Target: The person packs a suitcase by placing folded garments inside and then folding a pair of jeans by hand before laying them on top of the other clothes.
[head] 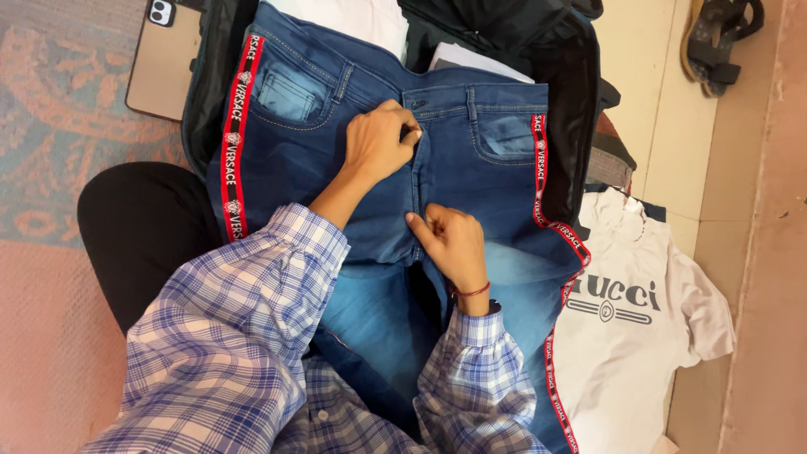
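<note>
Jeans: blue jeans [370, 219] of thick, soft denim lie flat, front side up, across an open black suitcase [572, 92]. The legs hang down toward the person. The cloth is dark at the top and faded lighter on the legs.
Stripes: a red and black band [234, 143] runs down each outer side of the jeans.
Left hand: the left hand [380, 143] rests near the waist, by the button. Its fingers are curled and pinch the denim at the fly, so its grip is closed on the jeans.
Right hand: the right hand [452, 244] sits lower on the fly. Thumb and fingers squeeze a fold of the cloth. A red thread bracelet [472, 291] is on the wrist.
Sleeves: both arms wear a blue and white checked shirt [235, 336].
Around: a white T-shirt [639, 336] lies flat on the floor, just beside the jeans. A tan phone [161, 59] lies on the patterned rug [59, 126]. Dark sandals [719, 38] sit at the far corner.
</note>
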